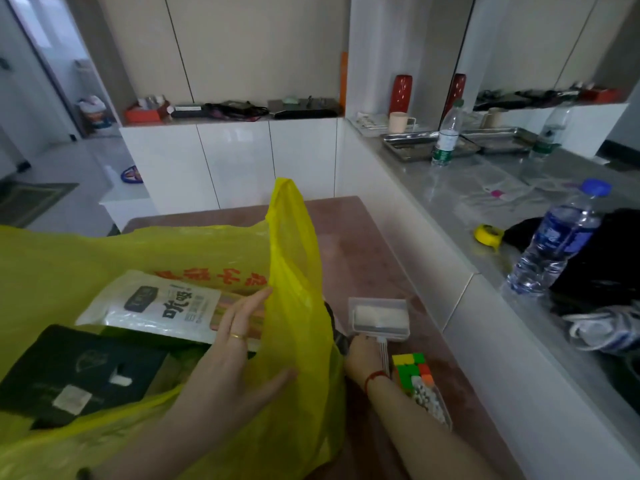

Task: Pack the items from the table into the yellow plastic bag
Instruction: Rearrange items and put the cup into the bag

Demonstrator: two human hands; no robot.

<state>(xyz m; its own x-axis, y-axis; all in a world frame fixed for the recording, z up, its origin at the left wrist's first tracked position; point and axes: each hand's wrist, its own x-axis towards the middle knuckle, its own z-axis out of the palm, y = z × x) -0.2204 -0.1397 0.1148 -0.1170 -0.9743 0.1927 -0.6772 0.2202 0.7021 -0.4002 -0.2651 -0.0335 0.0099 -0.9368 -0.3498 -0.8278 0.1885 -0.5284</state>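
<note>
The yellow plastic bag (298,271) stands open across the left of the reddish table (349,237). Inside it lie a white packet with black print (156,306) and a flat black box (79,372). My left hand (239,351) pinches the bag's right wall, fingers inside and thumb outside. Just right of the bag, my right hand (360,355) grips the white handle of a lint roller (379,317) that rests on the table in its clear cover. A colourful puzzle cube (412,370) and a clear case of small white pieces (431,405) lie beside my right wrist.
A raised grey counter (460,202) runs along the table's right side. On it are a water bottle (550,244), a yellow tape measure (488,233), black cloth (609,258), metal trays (415,143) and another bottle (446,136). White cabinets stand behind.
</note>
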